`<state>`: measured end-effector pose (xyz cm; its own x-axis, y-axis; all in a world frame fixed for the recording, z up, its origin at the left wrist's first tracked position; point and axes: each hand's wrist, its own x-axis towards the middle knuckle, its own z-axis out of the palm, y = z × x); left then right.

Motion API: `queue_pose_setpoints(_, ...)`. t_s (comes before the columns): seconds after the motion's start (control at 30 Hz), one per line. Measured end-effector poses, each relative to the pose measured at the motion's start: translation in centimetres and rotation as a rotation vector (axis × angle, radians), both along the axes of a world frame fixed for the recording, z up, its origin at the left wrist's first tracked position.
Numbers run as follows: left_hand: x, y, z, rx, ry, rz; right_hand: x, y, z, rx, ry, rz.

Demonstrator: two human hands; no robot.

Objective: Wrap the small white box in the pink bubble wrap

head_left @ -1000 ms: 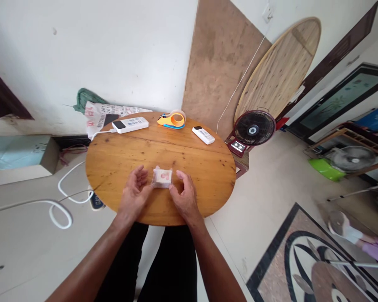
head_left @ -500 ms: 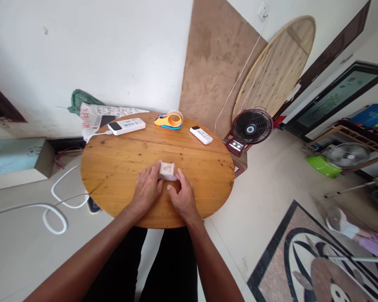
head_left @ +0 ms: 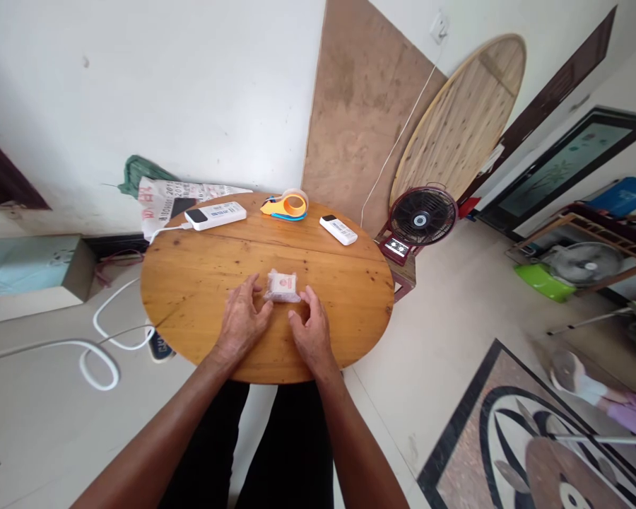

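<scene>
A small whitish box in clear wrapping (head_left: 283, 285), with a reddish print on top, lies on the round wooden table (head_left: 191, 283). To its left is my left hand (head_left: 242, 318), fingers apart and holding nothing. My right hand (head_left: 312, 326) rests at the box's right side, thumb and fingers spread, with its fingertips close to the wrapping; whether they touch it is hard to tell. Toward the table's far side stands an orange and blue tape dispenser (head_left: 286, 205) with a roll of tape.
Two white devices, one cabled (head_left: 217, 215) and one smaller (head_left: 338, 230), lie along the far edge. A dark red fan (head_left: 422, 216) stands on a stool right of the table. White cable loops (head_left: 103, 364) hang at the left. A person's foot (head_left: 566, 371) shows at the right.
My left hand has come off the box and moved slightly left. The right hand's fingers have also loosened from its side. More of the wrapped box shows now.
</scene>
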<state>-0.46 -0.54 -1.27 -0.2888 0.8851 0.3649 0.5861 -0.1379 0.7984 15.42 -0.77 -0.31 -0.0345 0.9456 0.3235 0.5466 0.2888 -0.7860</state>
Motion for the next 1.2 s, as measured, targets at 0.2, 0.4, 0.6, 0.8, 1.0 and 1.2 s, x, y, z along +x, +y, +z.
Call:
queue_pose_setpoints(0.2,0.0,0.1,-0.1,0.016,0.016,-0.007,0.0,0.0,-0.1,0.020,-0.016,0.007)
queue_pose_setpoints(0.4,-0.1,0.3,-0.2,0.068,0.053,-0.029,0.0,0.0,-0.2,0.043,-0.040,0.003)
queue_pose_setpoints(0.6,0.2,0.1,0.5,0.119,0.081,-0.113,0.0,0.0,-0.2,0.022,-0.032,0.006)
queue_pose_setpoints(0.8,0.3,0.0,0.6,0.109,0.043,-0.124,0.0,0.0,-0.2,0.039,-0.022,0.006)
queue_pose_setpoints(1.0,0.3,0.3,0.1,0.134,0.003,-0.137,0.0,0.0,-0.4,0.057,-0.009,-0.004)
queue_pose_setpoints(1.2,0.5,0.3,0.4,0.128,-0.006,-0.150,0.6,0.7,1.1,0.088,0.023,0.032)
